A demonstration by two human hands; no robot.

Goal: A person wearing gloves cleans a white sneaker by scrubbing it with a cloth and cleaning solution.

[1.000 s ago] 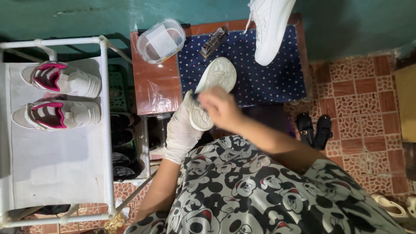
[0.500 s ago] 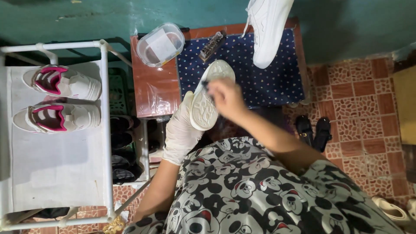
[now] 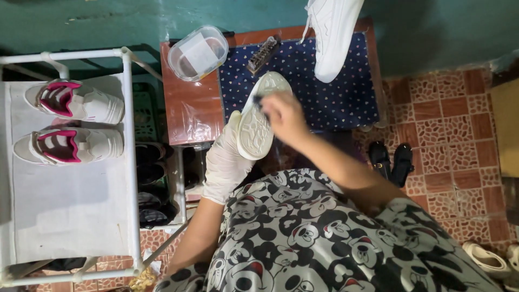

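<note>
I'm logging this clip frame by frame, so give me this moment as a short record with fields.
left hand: gloved, holds white shoe sole up
right hand: bare, on the sole, gripping a small dark tool, mostly hidden
table: clear container, brush, second white shoe
rack: pink-and-white pair

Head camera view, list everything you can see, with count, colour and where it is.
Held shoe: 1, white, sole up, over the table's near edge.
Second shoe: 1, white, at the table's far end.
Brush: 1, dark, on the cloth.
Cloth: 1, navy with small hearts, covering the table.
Table: 1, reddish brown.
Plastic container: 1, clear, table's far left corner.
Sneakers: 2, white and pink, on the rack.
Rack: 1, white, left.
Black shoes: 2, on the tiled floor, right.
Left hand: white glove, holds the held shoe.
Right hand: bare, grips a small dark item against the sole.
</note>
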